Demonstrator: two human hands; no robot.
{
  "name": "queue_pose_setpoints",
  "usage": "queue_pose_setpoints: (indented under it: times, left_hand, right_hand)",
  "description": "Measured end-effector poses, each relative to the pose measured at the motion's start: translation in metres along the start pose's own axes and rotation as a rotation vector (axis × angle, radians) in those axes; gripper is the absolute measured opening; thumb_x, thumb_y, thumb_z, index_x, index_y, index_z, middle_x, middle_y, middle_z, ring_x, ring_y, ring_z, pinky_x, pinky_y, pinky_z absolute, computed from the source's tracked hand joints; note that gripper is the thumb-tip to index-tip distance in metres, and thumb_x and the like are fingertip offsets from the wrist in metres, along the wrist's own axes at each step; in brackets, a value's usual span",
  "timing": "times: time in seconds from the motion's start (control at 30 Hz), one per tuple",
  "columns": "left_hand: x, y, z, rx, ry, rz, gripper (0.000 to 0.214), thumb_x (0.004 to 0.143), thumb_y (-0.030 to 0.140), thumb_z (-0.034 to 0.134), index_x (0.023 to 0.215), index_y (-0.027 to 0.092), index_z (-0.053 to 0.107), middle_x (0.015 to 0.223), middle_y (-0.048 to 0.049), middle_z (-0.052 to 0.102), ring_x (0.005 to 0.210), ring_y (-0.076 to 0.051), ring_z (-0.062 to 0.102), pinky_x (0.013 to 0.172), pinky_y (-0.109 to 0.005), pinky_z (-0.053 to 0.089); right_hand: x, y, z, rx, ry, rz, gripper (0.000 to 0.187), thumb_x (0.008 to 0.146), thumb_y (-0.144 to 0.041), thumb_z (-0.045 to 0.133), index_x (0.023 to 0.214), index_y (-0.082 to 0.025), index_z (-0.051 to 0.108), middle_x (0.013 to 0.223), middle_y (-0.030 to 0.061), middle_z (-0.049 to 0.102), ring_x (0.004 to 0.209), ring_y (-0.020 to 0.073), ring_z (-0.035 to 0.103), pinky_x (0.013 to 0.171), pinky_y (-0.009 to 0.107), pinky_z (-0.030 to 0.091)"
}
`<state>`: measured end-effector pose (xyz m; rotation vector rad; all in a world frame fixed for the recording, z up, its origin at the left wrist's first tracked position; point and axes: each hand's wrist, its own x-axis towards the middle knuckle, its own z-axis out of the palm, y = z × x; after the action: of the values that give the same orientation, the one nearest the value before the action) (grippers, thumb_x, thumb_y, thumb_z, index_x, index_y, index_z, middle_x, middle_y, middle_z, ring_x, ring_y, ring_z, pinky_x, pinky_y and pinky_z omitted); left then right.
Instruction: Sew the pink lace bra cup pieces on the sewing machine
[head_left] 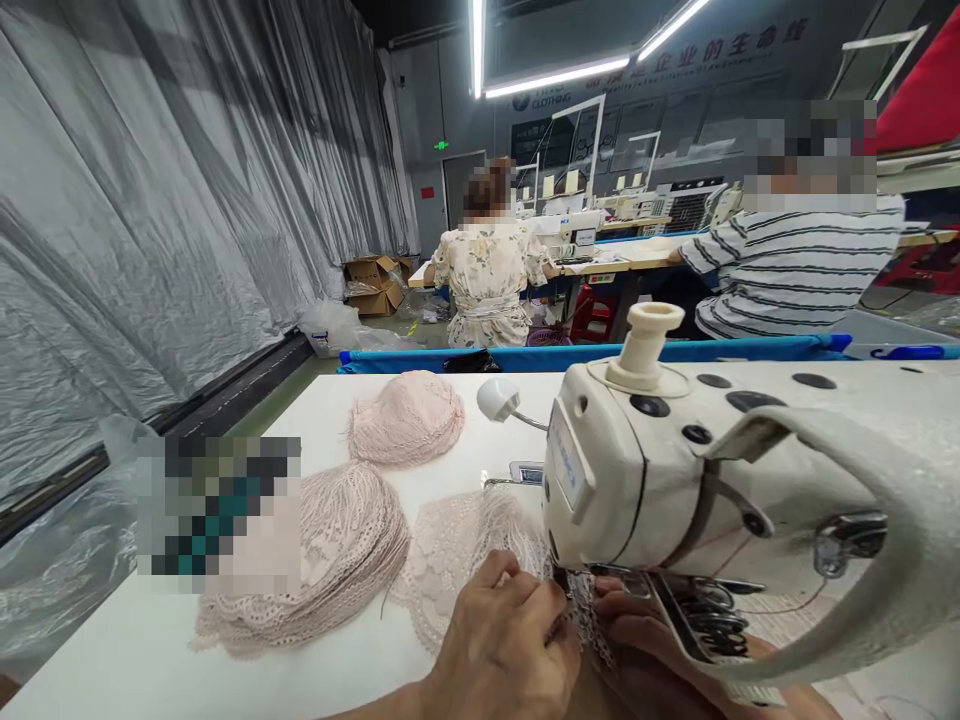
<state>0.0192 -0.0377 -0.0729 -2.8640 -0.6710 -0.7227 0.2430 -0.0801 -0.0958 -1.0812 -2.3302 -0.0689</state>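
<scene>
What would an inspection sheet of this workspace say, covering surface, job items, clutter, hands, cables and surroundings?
Surface: white table, partly covered by work.
Job's things: sewing machine at the right; pale pink lace piece reaching under its head; large lace pile to the left, smaller pink stack behind.
Clutter: crumpled clear plastic beyond the table's left edge; cardboard boxes further back.
Hands: left hand on the lace beside the machine head; right hand under it, partly hidden.
Cables: nothing seen that is clearly a cable.
Surroundings: grey curtain at left; two people ahead, backs turned.
</scene>
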Motion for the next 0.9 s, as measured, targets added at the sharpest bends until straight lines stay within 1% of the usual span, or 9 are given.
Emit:
queue_pose_setpoints:
  times: [0.07,0.13,0.27,0.37,0.47,0.57,0.63,0.73,0.9]
  left_hand:
    - [0.000,0.000,0.002,0.007,-0.015,0.000,0.015,0.087,0.009,0.046,0.076,0.016,0.053,0.076,0.0010,0.060,0.067,-0.011,0.056,0.069,-0.029,0.039]
    - [-0.001,-0.001,0.003,0.025,-0.016,-0.006,0.015,0.087,0.010,0.047,0.075,0.016,0.053,0.074,0.0011,0.060,0.067,-0.011,0.056,0.068,-0.029,0.039]
    - [-0.001,-0.001,0.004,0.043,-0.011,-0.013,0.015,0.087,0.011,0.049,0.073,0.016,0.052,0.073,0.0013,0.060,0.067,-0.011,0.057,0.068,-0.029,0.040]
    - [-0.001,-0.001,0.003,0.030,0.004,-0.003,0.016,0.088,0.012,0.047,0.074,0.016,0.054,0.073,0.0010,0.060,0.067,-0.011,0.057,0.067,-0.029,0.040]
    - [0.000,0.001,0.002,0.041,0.003,-0.008,0.017,0.089,0.011,0.047,0.074,0.016,0.053,0.073,0.0012,0.060,0.067,-0.011,0.056,0.068,-0.030,0.040]
    - [0.001,0.001,0.000,0.056,-0.036,-0.011,0.014,0.088,0.014,0.051,0.074,0.016,0.053,0.074,0.0010,0.060,0.068,-0.011,0.056,0.069,-0.030,0.040]
    - [0.001,0.000,-0.001,0.045,-0.063,0.011,0.015,0.088,0.020,0.056,0.074,0.016,0.053,0.074,0.0011,0.059,0.068,-0.012,0.055,0.067,-0.030,0.039]
    - [0.003,0.000,-0.004,0.036,-0.088,0.016,0.019,0.087,0.027,0.060,0.073,0.016,0.052,0.075,0.0019,0.059,0.068,-0.012,0.054,0.065,-0.030,0.038]
    - [0.003,0.001,-0.007,-0.008,-0.085,-0.015,0.010,0.087,0.022,0.057,0.080,0.015,0.055,0.079,0.0015,0.060,0.072,-0.012,0.055,0.069,-0.030,0.037]
  right_hand:
    - [-0.001,0.003,0.000,-0.023,-0.026,-0.044,0.024,0.094,-0.028,0.048,0.107,-0.023,0.067,0.108,0.0067,0.070,0.095,0.0195,0.068,0.081,0.025,0.057]
    - [0.002,0.003,-0.002,-0.018,-0.043,-0.058,0.025,0.095,-0.030,0.047,0.108,-0.024,0.067,0.109,0.0065,0.070,0.096,0.0200,0.068,0.080,0.026,0.058]
    - [0.013,-0.002,-0.010,0.017,-0.068,-0.050,0.030,0.098,-0.033,0.041,0.110,-0.025,0.067,0.109,0.0051,0.070,0.092,0.0189,0.069,0.076,0.024,0.059]
    - [0.017,-0.003,-0.012,0.029,-0.066,-0.048,0.030,0.098,-0.035,0.041,0.112,-0.027,0.067,0.110,0.0039,0.070,0.092,0.0182,0.069,0.076,0.023,0.059]
    - [0.014,-0.002,-0.008,0.103,-0.026,0.000,0.028,0.095,-0.041,0.047,0.109,-0.030,0.068,0.107,0.0025,0.071,0.093,0.0191,0.069,0.077,0.024,0.059]
    - [0.010,-0.002,-0.006,0.179,-0.030,0.085,0.031,0.092,-0.048,0.048,0.101,-0.031,0.072,0.100,0.0028,0.073,0.091,0.0216,0.069,0.076,0.029,0.060]
    - [0.009,-0.003,-0.006,0.164,-0.060,0.097,0.031,0.092,-0.049,0.048,0.099,-0.030,0.072,0.098,0.0036,0.073,0.090,0.0233,0.069,0.074,0.031,0.060]
    - [0.011,-0.003,-0.009,0.106,-0.099,0.057,0.028,0.092,-0.046,0.050,0.099,-0.030,0.072,0.100,0.0032,0.073,0.091,0.0228,0.069,0.071,0.028,0.060]
    - [0.013,-0.006,-0.014,0.015,-0.087,0.007,0.028,0.092,-0.043,0.050,0.098,-0.027,0.072,0.102,0.0034,0.072,0.091,0.0206,0.069,0.071,0.023,0.059]
